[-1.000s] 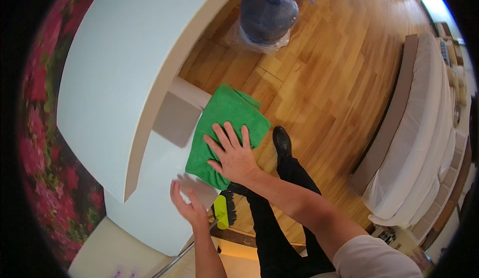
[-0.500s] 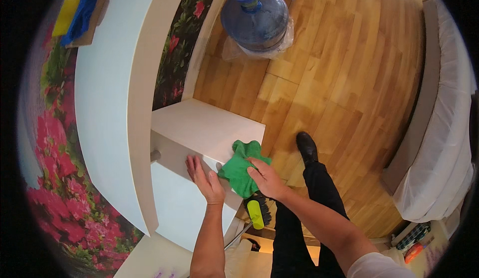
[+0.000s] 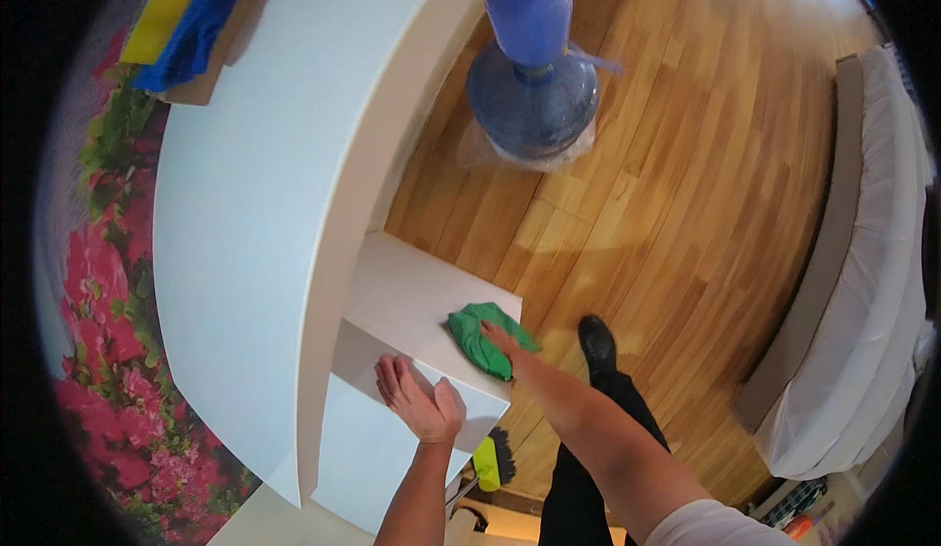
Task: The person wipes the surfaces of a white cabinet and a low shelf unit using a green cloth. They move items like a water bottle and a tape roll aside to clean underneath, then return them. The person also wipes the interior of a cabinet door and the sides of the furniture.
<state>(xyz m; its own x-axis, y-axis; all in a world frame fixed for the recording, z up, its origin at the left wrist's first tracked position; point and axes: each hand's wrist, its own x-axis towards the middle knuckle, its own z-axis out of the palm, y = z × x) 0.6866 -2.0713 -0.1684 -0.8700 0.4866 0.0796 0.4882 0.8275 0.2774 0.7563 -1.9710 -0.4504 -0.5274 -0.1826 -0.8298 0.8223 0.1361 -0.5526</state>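
My right hand (image 3: 502, 338) presses a crumpled green cloth (image 3: 478, 342) onto the white top panel (image 3: 417, 296) of a low cabinet, close to the panel's right edge. Its fingers lie partly sunk in the cloth's folds. To the left, my left hand (image 3: 423, 404) is at the shaded upright face (image 3: 368, 350) of the same cabinet, with fingers bent a little, thumb apart and nothing held. Whether its fingertips touch that face I cannot tell.
A long white tabletop (image 3: 245, 223) curves along the left, carrying a blue cloth (image 3: 201, 31) and a yellow item (image 3: 162, 15). A large water bottle with pump (image 3: 534, 95) stands on the wooden floor (image 3: 676, 213). A lime-green broom head (image 3: 487, 463) is below the cabinet; a white-covered bed (image 3: 843, 281) stands right.
My right hand has slid the green cloth away from the panel's near edge, farther onto the top. My left hand's fingers have bent more. The whole view has shifted.
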